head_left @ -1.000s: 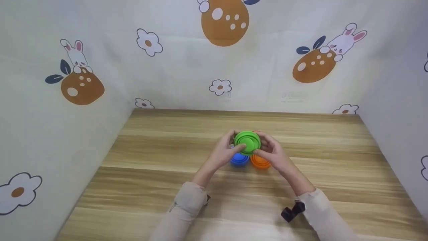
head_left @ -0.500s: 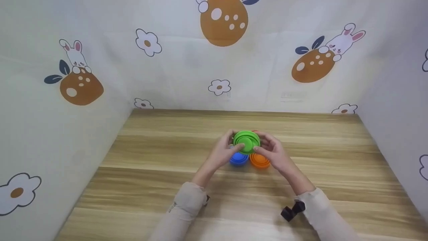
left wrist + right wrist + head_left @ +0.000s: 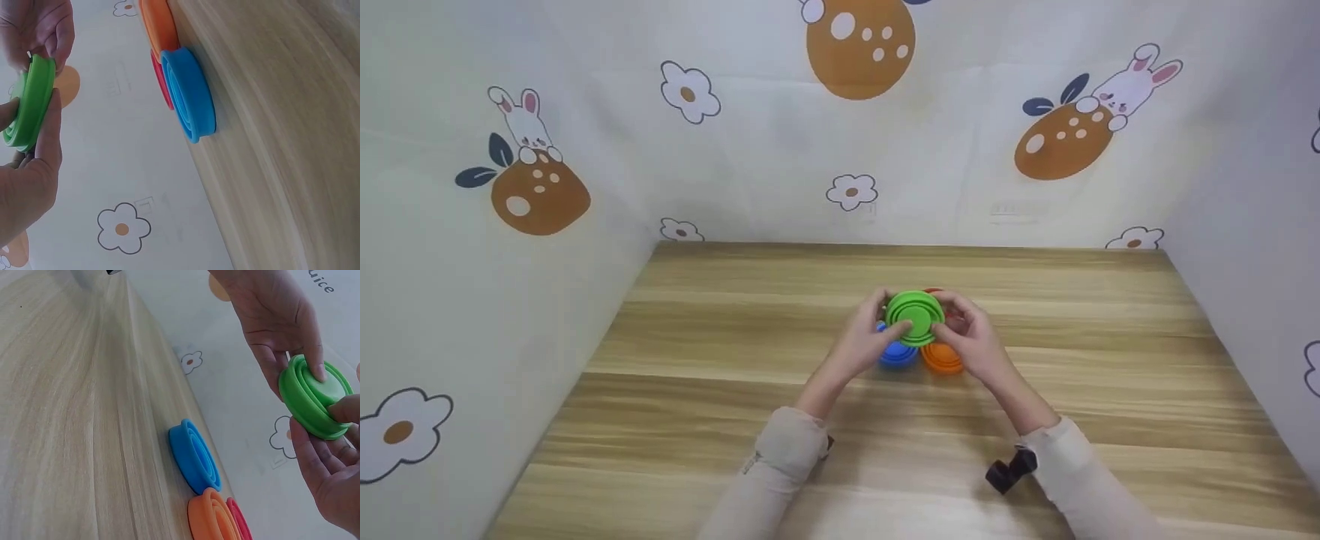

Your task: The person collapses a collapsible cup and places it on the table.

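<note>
A green collapsible silicone cup (image 3: 915, 319), folded into ringed discs, is held up above the table between both hands. My left hand (image 3: 864, 334) grips its left side, the thumb on the middle disc. Opposite, my right hand (image 3: 979, 341) grips the right side with the thumb near that same disc. In the right wrist view the green cup (image 3: 315, 396) shows its face, both thumbs pressing on it. Below it on the table stand a blue folded cup (image 3: 188, 95) and an orange one (image 3: 211, 517). A red one (image 3: 239, 519) is mostly hidden behind these.
The wood-grain table (image 3: 720, 330) runs back to a patterned wall cloth (image 3: 765, 150), with cloth on both sides too. A black wrist camera mount (image 3: 1009, 471) sits at the right sleeve.
Both hands keep holding the green cup in about the same place. Its middle disc now looks more centred within the rings, and more of the red cup shows behind. The view has shifted slightly.
</note>
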`<state>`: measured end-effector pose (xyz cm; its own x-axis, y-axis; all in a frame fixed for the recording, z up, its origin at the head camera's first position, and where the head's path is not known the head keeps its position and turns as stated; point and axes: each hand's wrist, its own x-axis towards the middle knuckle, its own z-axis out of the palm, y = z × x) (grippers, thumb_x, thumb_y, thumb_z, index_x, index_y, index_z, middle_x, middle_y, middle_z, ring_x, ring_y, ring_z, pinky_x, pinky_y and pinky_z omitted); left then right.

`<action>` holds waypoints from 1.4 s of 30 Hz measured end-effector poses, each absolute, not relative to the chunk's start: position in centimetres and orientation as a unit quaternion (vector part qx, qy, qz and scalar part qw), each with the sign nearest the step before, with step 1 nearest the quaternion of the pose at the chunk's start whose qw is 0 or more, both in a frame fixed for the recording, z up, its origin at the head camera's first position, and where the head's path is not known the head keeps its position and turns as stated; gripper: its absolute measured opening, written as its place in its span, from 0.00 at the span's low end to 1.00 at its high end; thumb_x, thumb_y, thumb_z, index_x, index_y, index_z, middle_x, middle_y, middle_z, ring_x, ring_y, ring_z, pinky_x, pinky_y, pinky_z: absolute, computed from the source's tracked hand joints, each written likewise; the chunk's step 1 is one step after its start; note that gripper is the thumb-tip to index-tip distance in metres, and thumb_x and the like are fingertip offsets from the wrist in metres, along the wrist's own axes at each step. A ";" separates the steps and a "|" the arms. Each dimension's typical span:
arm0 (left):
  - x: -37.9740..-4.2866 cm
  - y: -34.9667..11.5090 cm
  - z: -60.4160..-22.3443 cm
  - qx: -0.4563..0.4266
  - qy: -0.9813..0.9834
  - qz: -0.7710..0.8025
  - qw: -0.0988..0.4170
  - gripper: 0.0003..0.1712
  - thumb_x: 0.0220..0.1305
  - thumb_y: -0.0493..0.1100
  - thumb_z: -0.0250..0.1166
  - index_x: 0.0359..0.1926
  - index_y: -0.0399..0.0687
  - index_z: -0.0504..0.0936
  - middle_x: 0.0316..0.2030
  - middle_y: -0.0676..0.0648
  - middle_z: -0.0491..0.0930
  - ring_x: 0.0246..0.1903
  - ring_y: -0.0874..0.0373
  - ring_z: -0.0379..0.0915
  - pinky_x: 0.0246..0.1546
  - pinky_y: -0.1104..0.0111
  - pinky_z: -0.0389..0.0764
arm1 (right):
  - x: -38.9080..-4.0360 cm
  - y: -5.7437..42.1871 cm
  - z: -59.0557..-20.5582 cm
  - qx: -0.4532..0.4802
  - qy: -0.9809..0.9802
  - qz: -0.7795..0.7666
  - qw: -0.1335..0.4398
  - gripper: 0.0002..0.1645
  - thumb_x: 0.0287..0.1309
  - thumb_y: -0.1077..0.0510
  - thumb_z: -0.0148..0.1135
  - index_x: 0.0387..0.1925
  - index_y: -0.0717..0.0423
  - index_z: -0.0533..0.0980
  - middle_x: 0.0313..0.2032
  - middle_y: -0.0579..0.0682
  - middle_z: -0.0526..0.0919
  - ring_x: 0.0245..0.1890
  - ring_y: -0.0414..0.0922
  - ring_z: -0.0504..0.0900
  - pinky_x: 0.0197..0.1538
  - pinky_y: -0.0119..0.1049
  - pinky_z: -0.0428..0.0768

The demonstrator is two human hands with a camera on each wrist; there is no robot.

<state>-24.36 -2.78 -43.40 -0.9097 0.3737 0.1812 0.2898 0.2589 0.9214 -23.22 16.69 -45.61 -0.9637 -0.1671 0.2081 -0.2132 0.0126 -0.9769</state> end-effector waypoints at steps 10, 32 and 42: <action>-24.2 -3.7 -43.0 0.205 0.816 0.541 0.002 0.16 0.65 0.33 0.65 0.52 0.37 0.74 0.47 0.39 0.81 0.48 0.49 0.77 0.51 0.59 0.84 | -23.1 17.2 -45.3 0.169 -0.702 0.689 -0.051 0.27 0.72 0.61 0.54 0.66 0.70 0.65 0.56 0.47 0.77 0.52 0.35 0.83 0.56 0.37 0.84; -24.6 -5.0 -42.7 0.158 0.767 0.619 0.061 0.30 0.66 0.42 0.66 0.63 0.35 0.66 0.63 0.35 0.70 0.66 0.41 0.67 0.71 0.50 0.68 | -23.9 16.6 -44.3 0.045 -0.663 0.746 -0.037 0.19 0.67 0.61 0.60 0.55 0.70 0.75 0.42 0.45 0.86 0.43 0.41 0.88 0.52 0.36 0.86; -25.5 -5.8 -43.0 0.157 0.764 0.624 0.059 0.29 0.68 0.43 0.65 0.64 0.33 0.69 0.62 0.34 0.74 0.65 0.43 0.70 0.70 0.52 0.69 | -24.5 16.6 -44.6 0.067 -0.710 0.701 -0.001 0.23 0.63 0.62 0.65 0.58 0.66 0.76 0.52 0.56 0.85 0.48 0.36 0.85 0.54 0.35 0.85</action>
<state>-25.53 -5.79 -43.04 -0.9438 0.3135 0.1049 0.1654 0.1730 0.9709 -24.54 16.58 -44.64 -0.9911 -0.0964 0.0920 -0.0933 0.0092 -0.9956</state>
